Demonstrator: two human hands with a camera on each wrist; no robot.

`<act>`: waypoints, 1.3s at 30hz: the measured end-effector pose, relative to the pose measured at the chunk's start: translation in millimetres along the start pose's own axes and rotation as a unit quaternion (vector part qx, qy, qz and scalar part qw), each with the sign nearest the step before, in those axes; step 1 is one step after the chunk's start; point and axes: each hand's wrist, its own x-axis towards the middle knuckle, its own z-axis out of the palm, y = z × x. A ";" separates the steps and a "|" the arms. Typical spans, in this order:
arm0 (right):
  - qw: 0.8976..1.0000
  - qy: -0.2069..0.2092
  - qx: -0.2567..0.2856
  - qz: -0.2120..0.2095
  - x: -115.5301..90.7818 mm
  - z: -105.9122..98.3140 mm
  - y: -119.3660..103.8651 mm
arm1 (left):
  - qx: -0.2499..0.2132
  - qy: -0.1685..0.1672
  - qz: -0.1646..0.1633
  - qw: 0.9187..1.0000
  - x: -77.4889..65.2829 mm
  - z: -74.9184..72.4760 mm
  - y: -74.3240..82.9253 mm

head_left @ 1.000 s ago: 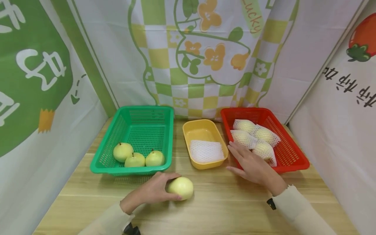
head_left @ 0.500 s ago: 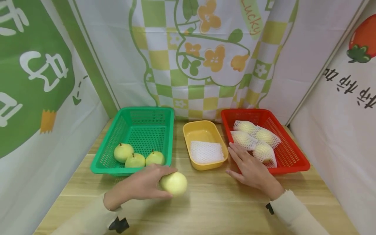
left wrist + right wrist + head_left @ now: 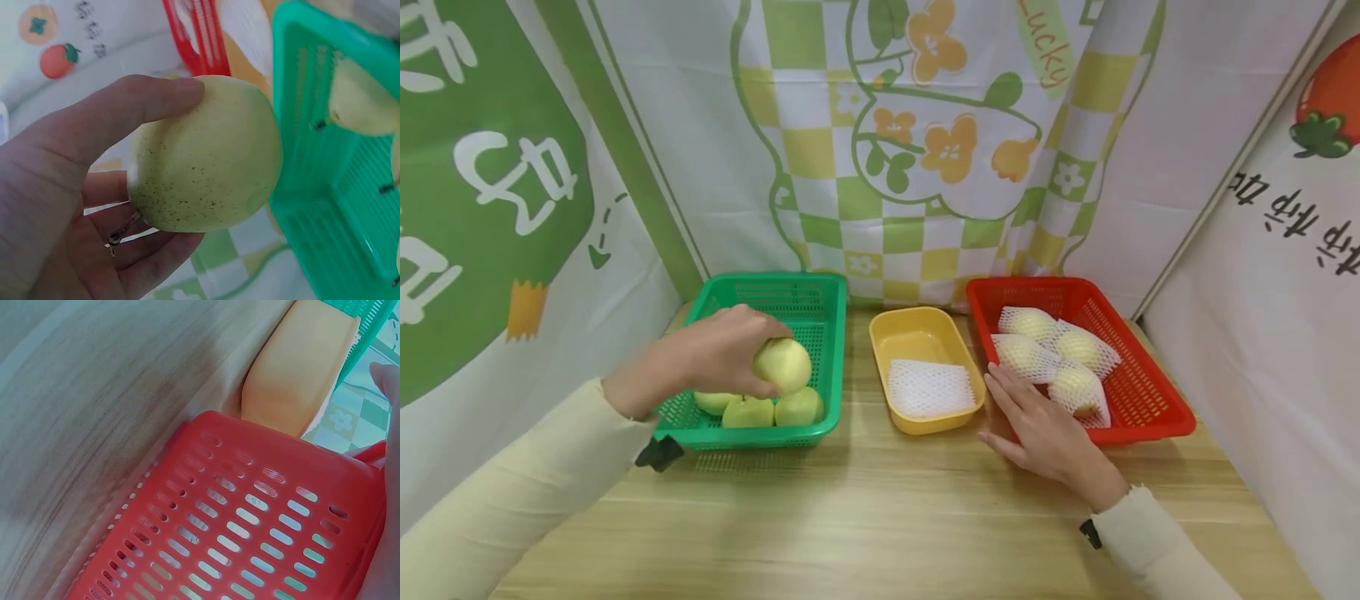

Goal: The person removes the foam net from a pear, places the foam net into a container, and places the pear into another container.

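Note:
My left hand (image 3: 718, 350) grips a pale yellow-green pear (image 3: 783, 367) between thumb and fingers, above the front part of the green basket (image 3: 831, 350). In the left wrist view the held pear (image 3: 206, 156) shows brown specks, and its stem points toward the palm. Beneath it, several pears (image 3: 799, 407) lie in that basket, partly hidden by the hand. My right hand (image 3: 1037, 429), fingers straight, rests at the near left rim of the red basket (image 3: 1138, 392). Several pears in white foam nets (image 3: 1075, 390) sit inside the red basket.
Between the baskets stands a yellow tray (image 3: 917, 333) holding white foam net sleeves (image 3: 929, 388). A wooden table (image 3: 880, 517) carries everything. A printed curtain (image 3: 947, 250) closes off the back, and white panels flank both sides.
My left hand has lifted the pear off the table and carried it left and away from me, over the green basket. The right hand has stayed almost in place.

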 end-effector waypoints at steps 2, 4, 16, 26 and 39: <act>1.000 0.002 0.001 0.000 -0.5 -0.5 1.3 | 0.009 -0.025 -0.017 1.000 10.0 -1.9 -10.1; 1.000 0.003 0.003 0.000 -0.6 -1.0 2.4 | 0.016 -0.051 -0.039 0.998 19.2 -0.7 -20.3; 1.000 -0.016 0.009 0.012 -2.7 -2.4 3.0 | -0.002 -0.179 -0.178 0.968 62.5 37.5 -72.0; 1.000 0.004 0.006 0.004 -0.6 2.1 1.9 | 0.035 -0.250 -0.224 0.941 84.2 62.7 -77.8; 1.000 -0.004 -0.003 0.009 -0.6 0.5 -0.3 | 0.046 -0.288 -0.223 0.930 86.6 67.0 -78.1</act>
